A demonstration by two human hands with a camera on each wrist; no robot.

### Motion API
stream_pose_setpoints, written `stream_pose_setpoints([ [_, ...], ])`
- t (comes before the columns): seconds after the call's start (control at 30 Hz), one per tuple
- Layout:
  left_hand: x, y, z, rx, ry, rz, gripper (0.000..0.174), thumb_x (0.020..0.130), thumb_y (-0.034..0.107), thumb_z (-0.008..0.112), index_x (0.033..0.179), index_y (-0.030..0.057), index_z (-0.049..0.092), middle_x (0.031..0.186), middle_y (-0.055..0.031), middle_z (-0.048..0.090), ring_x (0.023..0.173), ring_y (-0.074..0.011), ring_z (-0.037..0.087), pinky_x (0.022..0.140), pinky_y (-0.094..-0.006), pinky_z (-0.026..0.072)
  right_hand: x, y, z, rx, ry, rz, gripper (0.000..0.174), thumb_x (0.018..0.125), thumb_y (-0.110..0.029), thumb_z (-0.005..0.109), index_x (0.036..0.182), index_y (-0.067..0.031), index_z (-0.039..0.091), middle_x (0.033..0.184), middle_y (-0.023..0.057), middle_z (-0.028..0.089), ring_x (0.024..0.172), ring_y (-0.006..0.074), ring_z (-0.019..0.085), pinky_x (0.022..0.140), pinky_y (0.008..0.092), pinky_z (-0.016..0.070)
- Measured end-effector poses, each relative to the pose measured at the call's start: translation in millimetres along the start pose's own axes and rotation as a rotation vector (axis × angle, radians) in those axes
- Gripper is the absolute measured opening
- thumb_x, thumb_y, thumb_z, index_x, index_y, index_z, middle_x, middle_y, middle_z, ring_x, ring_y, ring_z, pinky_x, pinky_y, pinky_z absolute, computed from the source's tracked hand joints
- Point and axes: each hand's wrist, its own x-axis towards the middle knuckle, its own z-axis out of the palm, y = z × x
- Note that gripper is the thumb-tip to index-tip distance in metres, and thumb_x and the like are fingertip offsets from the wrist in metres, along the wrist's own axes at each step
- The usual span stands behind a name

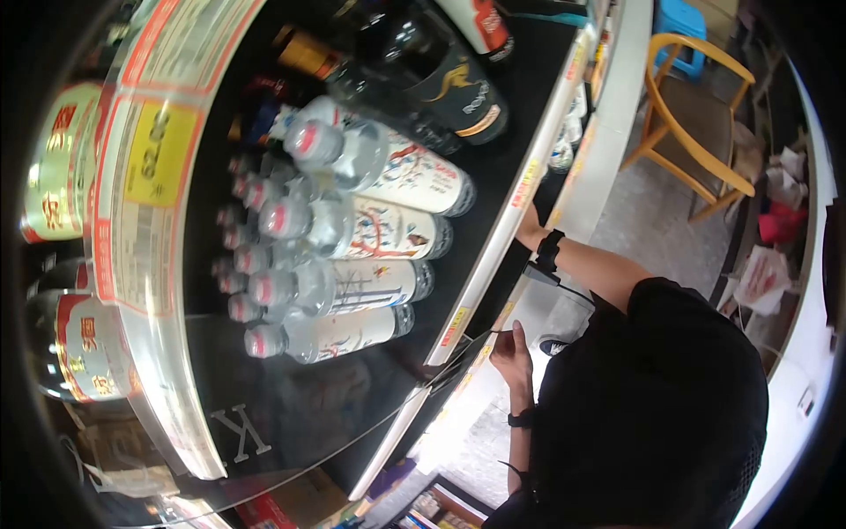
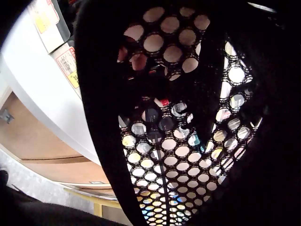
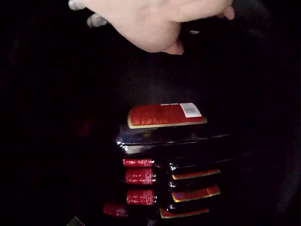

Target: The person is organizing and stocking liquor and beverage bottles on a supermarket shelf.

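Note:
In the head view my right hand (image 1: 529,227) reaches in under the front edge of the shelf, mostly hidden. The right wrist view shows that right hand (image 3: 150,23) cut off at the top, in a dark compartment beside dark bottles with red labels (image 3: 164,115) and red neck wraps (image 3: 140,177). I cannot tell whether its fingers grip something. My left hand (image 1: 513,357) is held up by the shelf edge (image 1: 454,331), thumb straight, nothing seen in its grasp. Black mesh (image 2: 178,160) covers much of the left wrist view, with parts of the left fingers (image 2: 138,62) visible through it.
Clear bottles with pink-red caps (image 1: 388,225) stand in rows on the black shelf, beside a dark wine bottle (image 1: 458,88). A yellow price tag (image 1: 159,154) hangs on the upper shelf front. A thin cable (image 1: 352,441) crosses below. A wooden chair (image 1: 696,115) stands behind.

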Motion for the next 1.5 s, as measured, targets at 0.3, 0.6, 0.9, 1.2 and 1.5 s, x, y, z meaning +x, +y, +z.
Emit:
stream_pose_setpoints([
  [0.3,3,-2,-4,0.043,-0.068,-0.041,0.043,0.09,0.039,0.063,0.082,-0.0037,0.067,0.065,-0.012,0.065,0.059,-0.016,0.061,0.061,-0.029,0.0486,47,66,21,-0.294,0.171,-0.296,0.026,0.083,-0.031,0.058,0.083,-0.0041,0.057,0.079,0.0135,0.064,0.079,0.0341,0.062,0.067,0.0407,0.0491],
  [0.6,15,2,3,-0.048,-0.118,-0.037,0.046,0.09,0.041,0.061,0.086,-0.0043,0.066,0.066,-0.0109,0.063,0.061,-0.0158,0.06,0.061,-0.0292,0.0479,-31,21,-18,-0.53,-0.063,-0.362,0.016,0.081,-0.016,0.058,0.09,-0.002,0.061,0.081,0.0232,0.065,0.082,0.0425,0.062,0.072,0.0494,0.0506],
  [0.9,21,10,1,-0.053,-0.11,-0.041,0.041,0.09,0.039,0.062,0.086,-0.0026,0.066,0.064,-0.0099,0.063,0.058,-0.0155,0.059,0.058,-0.0296,0.0477,-41,-15,-21,-0.505,-0.176,-0.583,0.016,0.079,-0.02,0.063,0.084,-0.0048,0.063,0.088,0.0141,0.066,0.091,0.0349,0.061,0.078,0.0391,0.0482],
  [1.2,20,-3,-22,0.073,-0.106,0.021,0.041,0.089,0.044,0.059,0.087,0.004,0.067,0.067,-0.0141,0.065,0.064,-0.0289,0.065,0.061,-0.0373,0.0502,-4,37,-25,-0.26,-0.091,-0.617,0.012,0.083,-0.008,0.063,0.091,0.0005,0.06,0.087,0.0065,0.062,0.087,0.0214,0.058,0.079,0.0347,0.0466],
  [1.5,16,-21,-50,0.056,-0.135,0.048,0.039,0.087,0.041,0.059,0.087,0.0031,0.067,0.07,-0.0143,0.067,0.07,-0.0314,0.067,0.065,-0.0398,0.0525,-140,-64,-68,0.133,-0.044,-0.328,0.027,0.085,-0.01,0.071,0.107,0.0037,0.064,0.09,0.0016,0.061,0.081,0.0087,0.054,0.078,0.0219,0.0443],
])
